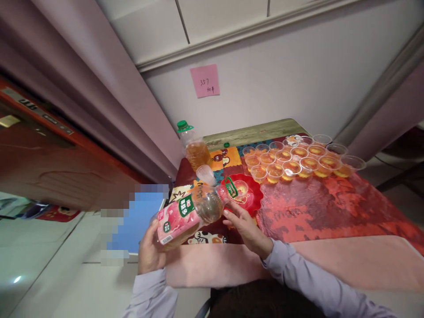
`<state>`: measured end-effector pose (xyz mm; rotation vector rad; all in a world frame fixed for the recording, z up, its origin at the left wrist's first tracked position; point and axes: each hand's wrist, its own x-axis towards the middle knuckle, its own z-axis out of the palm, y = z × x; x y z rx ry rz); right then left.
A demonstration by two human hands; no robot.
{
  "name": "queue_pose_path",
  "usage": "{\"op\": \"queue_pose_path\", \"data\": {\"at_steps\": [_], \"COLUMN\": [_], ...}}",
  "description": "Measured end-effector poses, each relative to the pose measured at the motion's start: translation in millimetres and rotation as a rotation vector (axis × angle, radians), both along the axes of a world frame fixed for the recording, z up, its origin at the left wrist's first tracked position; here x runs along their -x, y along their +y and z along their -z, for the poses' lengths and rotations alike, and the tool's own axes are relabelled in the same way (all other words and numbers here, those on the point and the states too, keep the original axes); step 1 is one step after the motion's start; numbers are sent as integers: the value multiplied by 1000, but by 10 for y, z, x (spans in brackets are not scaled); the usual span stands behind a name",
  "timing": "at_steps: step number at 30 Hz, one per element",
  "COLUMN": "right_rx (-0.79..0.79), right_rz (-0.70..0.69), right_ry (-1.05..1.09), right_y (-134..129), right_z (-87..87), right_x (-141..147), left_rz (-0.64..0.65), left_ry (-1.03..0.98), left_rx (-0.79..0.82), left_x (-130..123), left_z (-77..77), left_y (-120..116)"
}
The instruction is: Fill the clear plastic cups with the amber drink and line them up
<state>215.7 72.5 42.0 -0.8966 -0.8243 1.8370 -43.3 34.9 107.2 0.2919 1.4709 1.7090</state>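
Note:
A large clear juice bottle (pixel 187 216) with a pink and green label is tilted, its mouth up and to the right, over the near side of a red scalloped dish (pixel 259 196). My left hand (pixel 150 247) is wrapped round its base. At the neck, the fingers of my right hand (pixel 245 225) hold the bottle from below. A plastic cup (pixel 241 192) with some amber liquid stands in the dish, partly behind the bottle's mouth and its green ring. How much juice is in the tilted bottle is hard to make out.
Rows of clear cups (pixel 292 168) with amber liquid crowd the table's right back. Behind the tilted bottle stand a green-capped juice bottle (pixel 198 152) and stacked cups (pixel 206 175). A green cap (pixel 226 145) lies near the wall. The patterned tablecloth (pixel 318 212) looks wet.

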Motion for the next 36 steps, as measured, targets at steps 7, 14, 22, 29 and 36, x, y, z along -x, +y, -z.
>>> {"op": "queue_pose_path", "data": {"at_steps": [7, 14, 22, 29, 36], "right_rx": [40, 89, 101, 119, 120], "right_rz": [13, 12, 7, 11, 2], "right_ry": [43, 56, 85, 76, 93], "right_y": [23, 69, 83, 85, 86], "right_z": [24, 64, 56, 57, 51], "right_x": [-14, -65, -69, -60, -51], "left_rz": [-3, -12, -35, -29, -25], "left_ry": [65, 43, 90, 78, 94], "left_rx": [51, 58, 73, 90, 90], "left_x": [-112, -280, -285, -288, -295], "left_z": [-189, -279, -327, -359, -394], "left_y": [55, 70, 60, 35, 29]}}
